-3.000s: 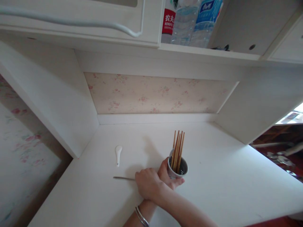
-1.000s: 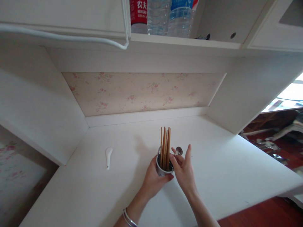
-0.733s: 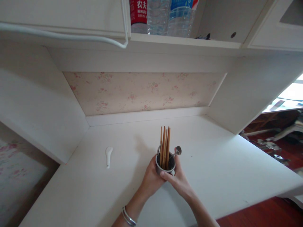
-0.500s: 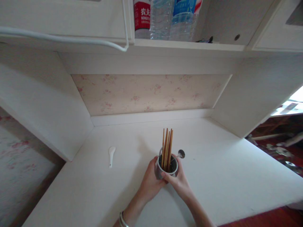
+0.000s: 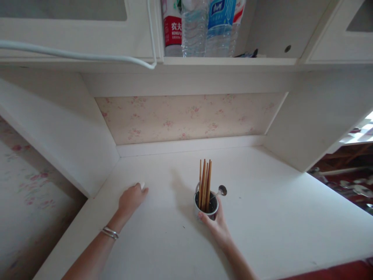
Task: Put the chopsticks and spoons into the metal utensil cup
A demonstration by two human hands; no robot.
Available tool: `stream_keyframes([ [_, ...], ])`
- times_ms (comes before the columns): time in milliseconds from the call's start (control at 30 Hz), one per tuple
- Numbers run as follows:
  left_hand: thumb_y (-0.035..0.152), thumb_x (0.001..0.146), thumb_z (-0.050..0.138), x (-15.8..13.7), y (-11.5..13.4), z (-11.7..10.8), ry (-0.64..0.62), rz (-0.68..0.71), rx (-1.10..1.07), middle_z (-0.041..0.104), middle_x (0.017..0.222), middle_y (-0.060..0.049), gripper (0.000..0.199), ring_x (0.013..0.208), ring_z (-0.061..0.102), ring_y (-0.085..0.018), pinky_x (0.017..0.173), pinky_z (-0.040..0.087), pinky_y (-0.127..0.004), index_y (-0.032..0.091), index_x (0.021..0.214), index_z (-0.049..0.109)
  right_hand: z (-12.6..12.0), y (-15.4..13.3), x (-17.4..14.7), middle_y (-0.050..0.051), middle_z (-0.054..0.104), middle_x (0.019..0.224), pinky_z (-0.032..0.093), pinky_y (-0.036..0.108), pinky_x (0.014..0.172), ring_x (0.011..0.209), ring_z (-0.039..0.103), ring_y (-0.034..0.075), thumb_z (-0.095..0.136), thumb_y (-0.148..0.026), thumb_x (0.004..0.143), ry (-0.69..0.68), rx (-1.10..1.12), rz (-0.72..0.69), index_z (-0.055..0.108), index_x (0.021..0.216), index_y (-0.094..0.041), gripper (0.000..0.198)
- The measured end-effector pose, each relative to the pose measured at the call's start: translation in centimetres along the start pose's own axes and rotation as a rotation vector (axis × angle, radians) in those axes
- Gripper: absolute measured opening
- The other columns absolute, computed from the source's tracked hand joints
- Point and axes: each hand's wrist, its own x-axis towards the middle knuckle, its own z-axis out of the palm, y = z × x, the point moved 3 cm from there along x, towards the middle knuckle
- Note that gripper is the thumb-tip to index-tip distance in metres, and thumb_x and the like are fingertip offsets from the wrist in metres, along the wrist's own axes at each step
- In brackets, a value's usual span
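Note:
My right hand (image 5: 217,225) is wrapped round the near right side of a round cup (image 5: 198,213), thumb at its front rim. Several wooden chopsticks (image 5: 205,181) stand upright in the cup. A metal spoon (image 5: 222,190) leans out over its right rim. Off to the left, my left hand (image 5: 131,200), with silver bangles on the wrist, is closed over a white spoon (image 5: 142,185) at the tabletop. Only the spoon's far end shows past my fingers; the rest is hidden under the hand.
The white tabletop (image 5: 276,217) runs between two side panels. Above it, an open cupboard shelf (image 5: 262,61) holds several plastic bottles (image 5: 195,29). A white cable (image 5: 87,55) hangs along the cupboard front on the left.
My left hand has let go of the cup and moved left onto the white spoon, closing over it. My right hand still holds the cup, and the view has shifted slightly.

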Motion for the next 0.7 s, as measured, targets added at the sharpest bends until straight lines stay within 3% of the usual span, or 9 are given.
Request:
stream_keyframes([
  [133, 0.050, 0.085, 0.033, 1.6, -1.6, 1.0, -0.067, -0.038, 0.047, 0.069, 0.095, -0.021, 0.053, 0.089, 0.066, -0.033, 0.073, 0.047, -0.038, 0.010, 0.097, 0.065, -0.1, 0.2, -0.1, 0.003, 0.056, 0.129, 0.036, 0.050, 0.105, 0.121, 0.050, 0.032, 0.074, -0.033, 0.071, -0.013, 0.021, 0.007, 0.035, 0.132, -0.035, 0.072],
  [433, 0.029, 0.085, 0.033, 1.7, -1.9, 0.9, -0.111, -0.007, 0.102, 0.069, 0.094, -0.022, 0.043, 0.088, 0.067, -0.032, 0.074, 0.049, -0.039, 0.008, 0.092, 0.070, -0.3, 0.3, -0.1, 0.007, 0.051, 0.133, 0.028, 0.055, 0.109, 0.126, 0.045, 0.032, 0.072, -0.030, 0.074, -0.057, 0.038, -0.007, 0.032, 0.135, -0.032, 0.072],
  [567, 0.024, 0.086, 0.031, 1.0, -0.7, -0.2, -0.077, 0.037, 0.107, 0.069, 0.092, -0.021, 0.041, 0.088, 0.066, -0.029, 0.074, 0.047, -0.036, 0.009, 0.092, 0.069, -0.1, 0.2, -0.1, 0.005, 0.053, 0.132, 0.032, 0.051, 0.108, 0.124, 0.048, 0.030, 0.071, -0.030, 0.075, -0.074, 0.089, -0.017, 0.033, 0.134, -0.033, 0.071],
  [700, 0.033, 0.091, 0.029, -0.5, 2.8, -2.6, -0.021, 0.144, -0.045, 0.070, 0.088, -0.015, 0.041, 0.080, 0.065, -0.023, 0.069, 0.042, -0.029, 0.013, 0.088, 0.065, 0.0, 0.0, 0.0, 0.005, 0.056, 0.129, 0.035, 0.047, 0.106, 0.121, 0.050, 0.029, 0.072, -0.028, 0.074, -0.057, 0.096, -0.017, 0.035, 0.134, -0.032, 0.070],
])
